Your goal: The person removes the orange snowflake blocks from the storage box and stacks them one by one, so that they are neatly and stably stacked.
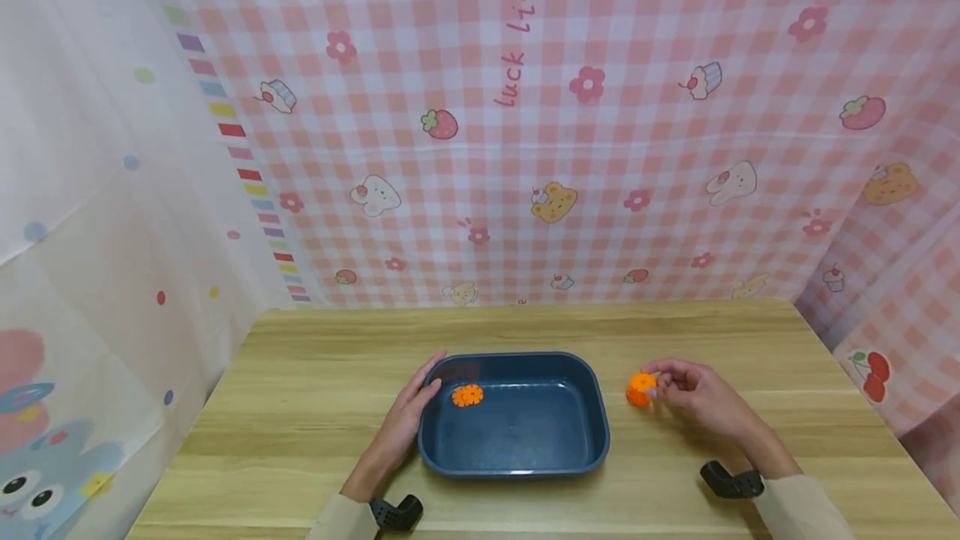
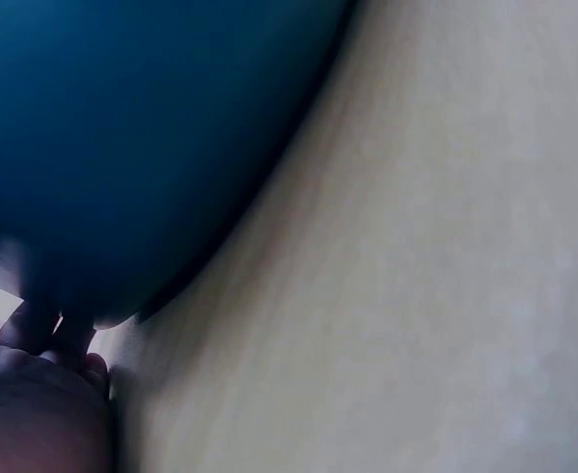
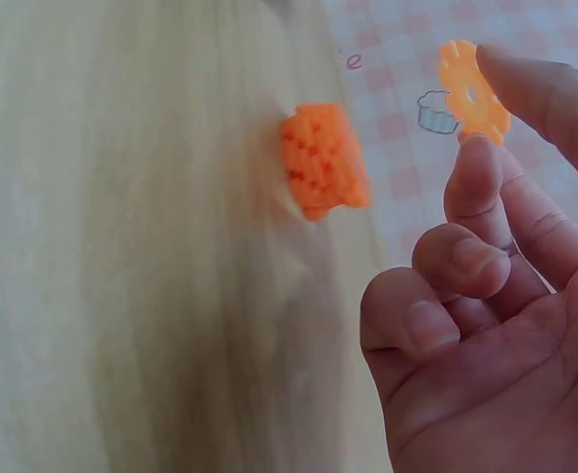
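A dark blue rectangular tray [image 1: 517, 440] sits on the table, and two orange notched discs [image 1: 467, 395] lie in its far left part. My left hand [image 1: 401, 423] holds the tray's left side, thumb at the rim and fingers along the outer wall; in the left wrist view the tray wall hides part of the fingers. Between thumb and index finger, my right hand [image 1: 697, 394] pinches one orange notched disc [image 3: 471, 94] by its edge. Just below it, a short stack of orange notched discs [image 3: 323, 163] stands on the table to the right of the tray.
The wooden table [image 1: 315, 407] reaches back to a pink checked cloth [image 1: 487, 165] that hangs behind it. A pale dotted cloth [image 1: 150, 273] hangs on the left. Each wrist wears a black strap-like device [image 1: 731, 482].
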`<state>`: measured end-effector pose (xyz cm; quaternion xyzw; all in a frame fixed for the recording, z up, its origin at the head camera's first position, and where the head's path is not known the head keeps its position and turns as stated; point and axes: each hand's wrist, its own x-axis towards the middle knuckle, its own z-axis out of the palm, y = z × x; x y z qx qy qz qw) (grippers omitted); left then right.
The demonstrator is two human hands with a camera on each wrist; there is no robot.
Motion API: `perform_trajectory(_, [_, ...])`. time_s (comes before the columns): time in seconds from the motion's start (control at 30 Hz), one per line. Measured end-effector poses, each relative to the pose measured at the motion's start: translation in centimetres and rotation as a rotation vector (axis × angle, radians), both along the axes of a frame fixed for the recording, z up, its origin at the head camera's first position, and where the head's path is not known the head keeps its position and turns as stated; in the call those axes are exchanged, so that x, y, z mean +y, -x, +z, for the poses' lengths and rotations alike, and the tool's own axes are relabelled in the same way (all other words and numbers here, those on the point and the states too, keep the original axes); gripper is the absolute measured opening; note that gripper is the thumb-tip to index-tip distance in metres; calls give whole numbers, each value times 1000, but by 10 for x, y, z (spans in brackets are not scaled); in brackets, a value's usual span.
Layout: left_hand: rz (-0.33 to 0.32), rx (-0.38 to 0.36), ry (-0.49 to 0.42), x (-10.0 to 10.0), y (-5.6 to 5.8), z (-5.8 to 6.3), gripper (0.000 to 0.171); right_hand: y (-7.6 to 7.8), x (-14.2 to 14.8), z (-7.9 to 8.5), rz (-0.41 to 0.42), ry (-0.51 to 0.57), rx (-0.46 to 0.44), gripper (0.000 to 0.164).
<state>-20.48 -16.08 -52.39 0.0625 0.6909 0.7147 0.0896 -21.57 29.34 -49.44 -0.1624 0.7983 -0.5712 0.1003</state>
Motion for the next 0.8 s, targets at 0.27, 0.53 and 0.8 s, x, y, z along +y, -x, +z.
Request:
perform_trajectory(0.27, [-1, -6, -6, 0, 1, 1, 52, 1, 2, -10, 18, 15, -55, 33])
perform_trajectory(0.53, [-7, -2, -7, 0, 1, 0, 52, 0, 0, -13, -27, 9, -83, 34])
perform_trajectory(0.8, [-5, 5, 1, 0, 1, -1, 53, 1, 0, -18, -42, 9, -71, 36])
